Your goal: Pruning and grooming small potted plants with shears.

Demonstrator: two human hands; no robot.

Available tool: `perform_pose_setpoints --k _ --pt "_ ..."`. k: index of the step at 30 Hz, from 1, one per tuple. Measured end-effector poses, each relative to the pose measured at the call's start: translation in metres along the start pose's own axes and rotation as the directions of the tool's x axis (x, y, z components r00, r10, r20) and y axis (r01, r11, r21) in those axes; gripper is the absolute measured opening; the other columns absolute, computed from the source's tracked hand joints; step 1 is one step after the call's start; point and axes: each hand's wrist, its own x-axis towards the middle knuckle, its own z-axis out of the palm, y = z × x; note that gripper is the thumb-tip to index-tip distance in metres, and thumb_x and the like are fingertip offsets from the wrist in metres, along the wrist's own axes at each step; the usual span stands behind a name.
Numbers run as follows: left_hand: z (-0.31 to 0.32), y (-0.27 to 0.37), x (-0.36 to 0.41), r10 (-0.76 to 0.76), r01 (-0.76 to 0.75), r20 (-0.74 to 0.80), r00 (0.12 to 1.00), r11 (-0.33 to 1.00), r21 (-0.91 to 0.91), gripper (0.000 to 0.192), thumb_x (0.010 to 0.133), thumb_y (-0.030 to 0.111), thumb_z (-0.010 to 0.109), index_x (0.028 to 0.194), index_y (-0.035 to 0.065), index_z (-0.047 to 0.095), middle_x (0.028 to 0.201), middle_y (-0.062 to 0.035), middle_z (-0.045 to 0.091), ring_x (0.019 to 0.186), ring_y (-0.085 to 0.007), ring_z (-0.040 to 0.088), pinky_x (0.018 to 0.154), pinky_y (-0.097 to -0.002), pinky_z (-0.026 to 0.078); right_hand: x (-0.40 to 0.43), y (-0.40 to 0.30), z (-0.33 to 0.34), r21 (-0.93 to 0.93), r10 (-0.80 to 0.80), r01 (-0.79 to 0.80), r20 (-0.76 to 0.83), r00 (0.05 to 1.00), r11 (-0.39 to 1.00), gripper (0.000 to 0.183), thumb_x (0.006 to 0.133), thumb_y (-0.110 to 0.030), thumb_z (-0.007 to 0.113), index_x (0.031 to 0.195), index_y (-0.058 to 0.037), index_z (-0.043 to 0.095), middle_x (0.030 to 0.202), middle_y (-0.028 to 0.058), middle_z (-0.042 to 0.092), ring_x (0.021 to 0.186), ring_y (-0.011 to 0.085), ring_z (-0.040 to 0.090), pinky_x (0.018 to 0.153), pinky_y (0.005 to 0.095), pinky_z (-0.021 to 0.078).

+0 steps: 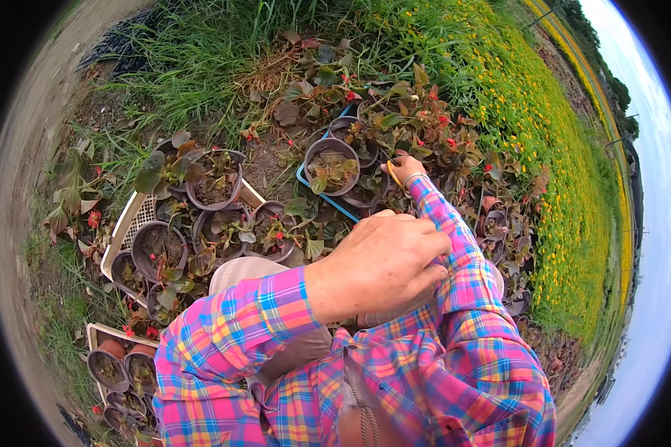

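My left hand [377, 262], its back up and its fingers curled, hovers over my right forearm. Whether it holds anything is hidden. Beyond it, my right hand [407, 169], with a bangle at the wrist, grips a yellow curved handle [392, 173]; the rest of that tool is hidden among leaves. Just left of the right hand, plastic pots [331, 166] with soil and wilted begonias stand in a blue-edged crate [335, 205]. Red-flowered begonias with brownish leaves [450, 142] crowd around the right hand.
A cream plastic crate [124, 233] at the left holds several potted begonias, some pots overlapping its rim. Another pale crate [96, 335] of pots lies at lower left. Tall grass [201, 67] grows beyond, a bed of yellow flowers [565, 212] spreads to the right, and a dirt path [28, 145] runs along the left.
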Motion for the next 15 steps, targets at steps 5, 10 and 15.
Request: perform_pose_setpoints --k 5,10,15 --pt "0.005 0.000 0.007 0.019 -0.019 -0.004 1.000 1.000 0.011 0.021 0.083 0.023 0.063 0.098 0.0078 0.061 0.085 -0.0091 0.060 0.084 -0.0288 0.060 0.075 -0.0403 0.046 0.024 -0.002 0.000 -0.058 0.181 -0.184 -0.045 0.982 0.981 0.067 0.073 -0.063 0.070 0.099 -0.0007 0.069 0.098 0.0179 0.068 0.093 0.0318 0.066 0.080 0.0413 0.0509" --pt "0.004 -0.004 0.004 -0.014 0.014 0.013 1.000 1.000 0.000 0.021 0.083 0.022 0.063 0.098 0.0070 0.061 0.086 -0.0100 0.061 0.085 -0.0296 0.060 0.075 -0.0407 0.047 0.029 -0.059 -0.042 0.082 0.044 -0.036 -0.105 0.993 0.996 0.065 0.073 -0.060 0.070 0.102 -0.0013 0.069 0.095 0.0182 0.069 0.090 0.0309 0.067 0.079 0.0397 0.0509" --pt "0.004 -0.006 0.005 -0.024 0.024 0.029 0.999 1.000 0.008 0.022 0.084 0.023 0.063 0.098 0.0061 0.061 0.085 -0.0103 0.061 0.084 -0.0299 0.061 0.075 -0.0412 0.047 0.018 -0.077 -0.068 0.320 -0.125 0.295 -0.460 0.879 0.900 0.067 0.075 -0.059 0.068 0.108 -0.0011 0.067 0.094 0.0172 0.070 0.089 0.0287 0.067 0.080 0.0358 0.0504"
